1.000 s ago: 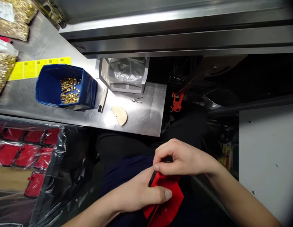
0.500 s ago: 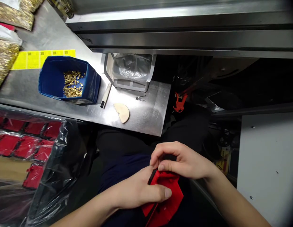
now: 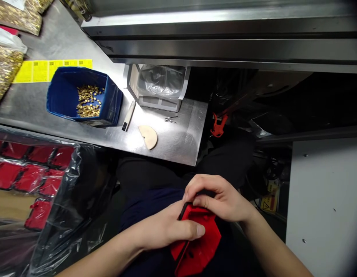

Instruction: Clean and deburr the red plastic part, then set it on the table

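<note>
- Nearest, over the lap: a flat red fabric pouch with a black edge strip (image 3: 200, 240), long axis slanting from lower left up to upper right.
- Left hand (image 3: 169, 230) lies across its middle, thumb pinning it.
- Right hand (image 3: 221, 198) pinches the upper end, grip closed narrow on it.
- Farther: steel worktop (image 3: 178, 142) carrying a blue plastic bin of small brass parts (image 3: 80, 98).

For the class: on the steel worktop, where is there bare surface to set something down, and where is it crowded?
Bare: steel worktop right of the tan half-disc, up to its right edge, apart from a small metal clip. Crowded: the left, with blue bin, yellow labels and bagged brass parts.
</note>
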`<action>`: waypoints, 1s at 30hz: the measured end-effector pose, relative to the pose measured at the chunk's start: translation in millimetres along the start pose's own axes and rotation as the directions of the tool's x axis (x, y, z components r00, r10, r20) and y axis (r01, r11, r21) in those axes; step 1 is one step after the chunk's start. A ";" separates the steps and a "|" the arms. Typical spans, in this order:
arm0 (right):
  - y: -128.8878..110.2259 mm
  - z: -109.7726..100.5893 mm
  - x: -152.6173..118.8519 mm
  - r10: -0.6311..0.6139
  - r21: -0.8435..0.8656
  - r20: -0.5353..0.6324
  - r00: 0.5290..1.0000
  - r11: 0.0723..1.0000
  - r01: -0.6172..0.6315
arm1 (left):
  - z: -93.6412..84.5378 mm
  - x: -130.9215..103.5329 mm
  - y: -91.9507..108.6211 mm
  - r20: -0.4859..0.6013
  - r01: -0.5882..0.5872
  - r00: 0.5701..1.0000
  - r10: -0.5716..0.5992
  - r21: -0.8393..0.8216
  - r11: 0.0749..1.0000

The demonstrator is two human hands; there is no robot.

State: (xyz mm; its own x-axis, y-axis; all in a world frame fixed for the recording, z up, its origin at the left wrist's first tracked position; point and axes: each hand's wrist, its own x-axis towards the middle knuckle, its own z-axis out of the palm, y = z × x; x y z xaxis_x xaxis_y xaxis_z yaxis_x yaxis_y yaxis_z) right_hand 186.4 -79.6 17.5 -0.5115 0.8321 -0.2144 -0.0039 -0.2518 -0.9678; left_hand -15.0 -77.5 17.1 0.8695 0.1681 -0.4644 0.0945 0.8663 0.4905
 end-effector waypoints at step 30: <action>82.6 -31.5 165.0 -0.296 -0.842 -0.443 0.846 0.460 -0.281 | -30.9 -30.1 -46.5 -0.059 -0.206 0.978 0.199 -0.406 0.890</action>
State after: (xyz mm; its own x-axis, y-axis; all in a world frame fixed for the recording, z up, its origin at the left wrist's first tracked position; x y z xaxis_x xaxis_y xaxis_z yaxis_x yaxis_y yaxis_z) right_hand 128.7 52.5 -101.9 -0.0508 0.9976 0.0462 0.8656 0.0670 -0.4963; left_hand -60.5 -108.4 -14.5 0.8408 0.3647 -0.4000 -0.2916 0.9278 0.2329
